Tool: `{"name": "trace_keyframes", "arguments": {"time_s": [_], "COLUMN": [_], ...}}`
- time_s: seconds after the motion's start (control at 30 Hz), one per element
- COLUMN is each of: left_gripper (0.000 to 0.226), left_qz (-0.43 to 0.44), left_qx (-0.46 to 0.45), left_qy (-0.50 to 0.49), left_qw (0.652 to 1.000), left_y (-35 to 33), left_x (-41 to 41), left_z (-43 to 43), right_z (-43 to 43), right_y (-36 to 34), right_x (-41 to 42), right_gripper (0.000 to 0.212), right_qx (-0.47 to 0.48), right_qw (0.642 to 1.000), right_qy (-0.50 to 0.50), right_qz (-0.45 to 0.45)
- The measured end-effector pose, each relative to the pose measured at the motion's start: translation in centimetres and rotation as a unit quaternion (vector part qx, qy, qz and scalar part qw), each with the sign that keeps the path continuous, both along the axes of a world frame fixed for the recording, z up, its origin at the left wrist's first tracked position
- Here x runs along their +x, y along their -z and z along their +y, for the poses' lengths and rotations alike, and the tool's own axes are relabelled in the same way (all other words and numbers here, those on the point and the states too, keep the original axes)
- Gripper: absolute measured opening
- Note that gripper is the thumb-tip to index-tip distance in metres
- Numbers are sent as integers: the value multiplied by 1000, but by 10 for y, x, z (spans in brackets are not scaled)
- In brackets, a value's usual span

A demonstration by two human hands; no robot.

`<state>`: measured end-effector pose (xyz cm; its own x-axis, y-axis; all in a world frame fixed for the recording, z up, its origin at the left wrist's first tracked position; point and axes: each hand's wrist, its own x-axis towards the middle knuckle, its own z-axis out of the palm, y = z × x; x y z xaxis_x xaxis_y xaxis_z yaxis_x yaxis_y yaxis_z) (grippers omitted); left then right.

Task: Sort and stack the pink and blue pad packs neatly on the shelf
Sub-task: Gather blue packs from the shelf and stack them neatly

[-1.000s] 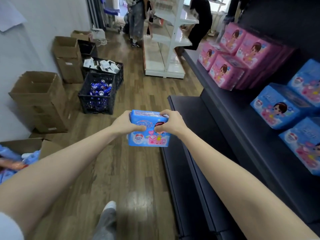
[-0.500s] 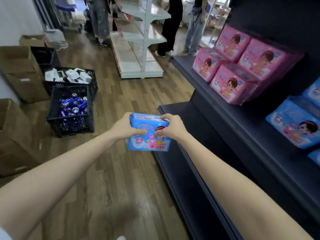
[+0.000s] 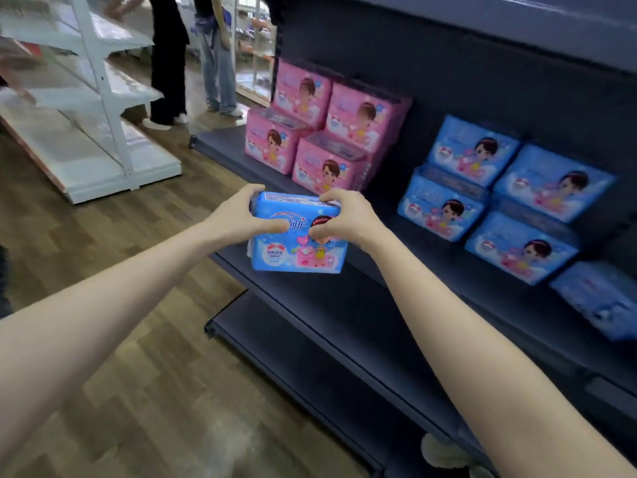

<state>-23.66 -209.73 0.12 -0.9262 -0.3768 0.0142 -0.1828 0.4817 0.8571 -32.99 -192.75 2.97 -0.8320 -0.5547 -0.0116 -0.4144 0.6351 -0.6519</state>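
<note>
Since the earlier frame, the view is swung right toward the dark shelf [image 3: 327,305], and the held blue pad pack [image 3: 298,246] is carried from over the wooden floor [image 3: 120,270] to a spot in front of the shelf edge.

Grip: the pack is grasped from both ends. The left hand [image 3: 238,215] is curled round its left end and the right hand [image 3: 346,219] round its right end, with thumbs on the printed face. The pack is held upright, print toward the camera, between the two hands and clear of the shelf.

Progress, judged: sorting looks well advanced.
- Pink pad packs [image 3: 320,136] are stacked in two tiers at the far end of the shelf.
- Blue pad packs [image 3: 499,198] are stacked in tiers to the right, well apart from the pink group.
- One more blue pack [image 3: 599,298] is seen at the right edge, blurred; its seating cannot be told.
- The held pack is not yet placed; a place in the blue group is its likely destination.

Position: the held pack is nearer the pink stack than the blue one, and below both.

Background: white shelving [image 3: 103,98] and standing people [image 3: 193,56] are noted.
</note>
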Motion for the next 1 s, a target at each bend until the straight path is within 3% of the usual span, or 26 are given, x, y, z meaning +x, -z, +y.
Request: {"name": "trace_keyframes", "arguments": {"time_s": [0.2,0.33,0.53,1.0], "left_gripper": [104,119,104,107], "left_qz": [14,23,75,137], "left_qx": [1,2,-17,32], "left_qy": [118,158,186,218], "left_qw": [993,987,980,966], "left_y": [-20,-34,-54,-85], "left_x": [-53,-80,-126,-200], "left_z": [53,87,138,186], "right_z": [66,102,150,195], "right_y": [-21,-33,-53,-71], "right_x": [-15,-26,-45,-97], "right_gripper": [57,67,75,67], "right_qx": [17,18,-4,-69], "right_qw": [994,988,974,945], "right_qy": [97,144,198,250], "right_qz": [37,57,109,197]}}
